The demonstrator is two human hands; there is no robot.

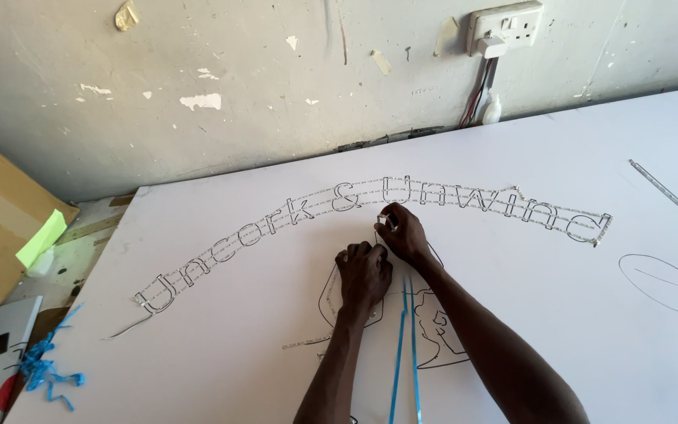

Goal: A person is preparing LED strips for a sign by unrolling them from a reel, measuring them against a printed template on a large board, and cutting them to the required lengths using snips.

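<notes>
White board [221, 345], big sheet w/ routed outlines, covers most of the desk and fills the frame's centre and lower half. An arc of cut letter outlines [370, 212] runs from lower left up through centre to the right; the grooves look lined w/ a thin clear strip along the whole arc, so that part seems largely in place, as far as one can tell. Below it, at centre, a bottle-like outline [441, 345] looks bare, prob. work left. Right hand [403, 234] sits just under the middle of the arc, grip pinched shut on a small pale bit of strip [384, 220] at the groove. Left hand [364, 273] is just beside it, lower, fingers curled down and pressing on the board; can't tell if it holds anything. Two blue strips [406, 353] lie between the forearms, bottom centre. Blue offcuts [41, 369] sit at lower left off the board. Wall socket [504, 27] w/ a plug, upper right. More drawn curves [665, 286] at right edge look untouched.
</notes>
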